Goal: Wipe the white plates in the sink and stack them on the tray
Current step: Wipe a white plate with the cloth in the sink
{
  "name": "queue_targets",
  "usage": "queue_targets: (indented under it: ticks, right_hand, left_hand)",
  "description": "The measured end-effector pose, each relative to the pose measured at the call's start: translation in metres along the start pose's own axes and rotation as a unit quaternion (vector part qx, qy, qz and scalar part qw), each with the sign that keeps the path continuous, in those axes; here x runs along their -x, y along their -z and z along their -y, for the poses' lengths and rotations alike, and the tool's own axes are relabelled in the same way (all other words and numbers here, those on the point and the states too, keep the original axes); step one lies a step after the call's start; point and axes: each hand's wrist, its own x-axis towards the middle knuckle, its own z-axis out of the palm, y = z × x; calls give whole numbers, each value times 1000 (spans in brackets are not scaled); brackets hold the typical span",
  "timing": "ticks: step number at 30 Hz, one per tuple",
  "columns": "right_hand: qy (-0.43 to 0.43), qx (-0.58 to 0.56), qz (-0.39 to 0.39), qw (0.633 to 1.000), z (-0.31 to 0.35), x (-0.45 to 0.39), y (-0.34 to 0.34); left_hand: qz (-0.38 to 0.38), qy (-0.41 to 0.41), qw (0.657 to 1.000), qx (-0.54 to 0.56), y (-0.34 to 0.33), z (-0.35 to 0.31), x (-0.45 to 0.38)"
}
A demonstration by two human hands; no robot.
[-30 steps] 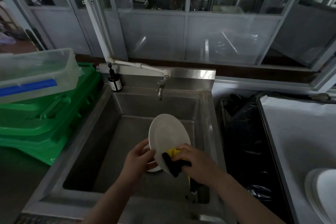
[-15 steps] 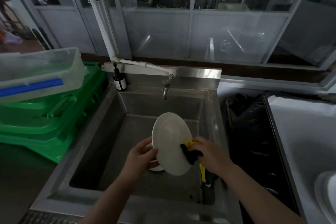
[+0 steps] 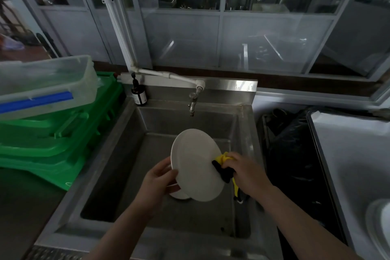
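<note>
My one camera sits on my head, looking forward and down into the sink close below me, my forearms reaching in from the bottom edge, windows filling the top.

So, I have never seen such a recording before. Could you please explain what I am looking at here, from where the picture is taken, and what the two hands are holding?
There is no machine here: a person works with two bare hands. The picture comes from one wide-angle camera worn on the person's head, looking forward and down, so the forearms enter from the bottom.

In front is a deep stainless steel sink with a metal tap above it. The left hand grips the edge of a round white plate, held tilted over the sink. The right hand holds a yellow and black cloth against the plate's right edge. Part of another white plate shows just beneath.

Left of the sink lie stacked green plastic trays with a clear plastic box on top. A small dark bottle stands at the sink's back corner.
</note>
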Motion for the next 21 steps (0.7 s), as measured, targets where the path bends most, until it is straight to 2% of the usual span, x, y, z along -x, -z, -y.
queue_targets:
  ticks: [7, 14, 21]
  right_hand:
    - [23, -5, 40, 999, 7, 11, 1]
    - [4, -74, 37, 997, 19, 25, -11]
    - [-36, -154, 16, 987, 42, 35, -22]
  left_hand:
    - [-9, 19, 1000, 15, 0, 11, 0]
    - [-12, 16, 1000, 10, 0, 13, 0]
    - [-45, 27, 998, 28, 2, 20, -2]
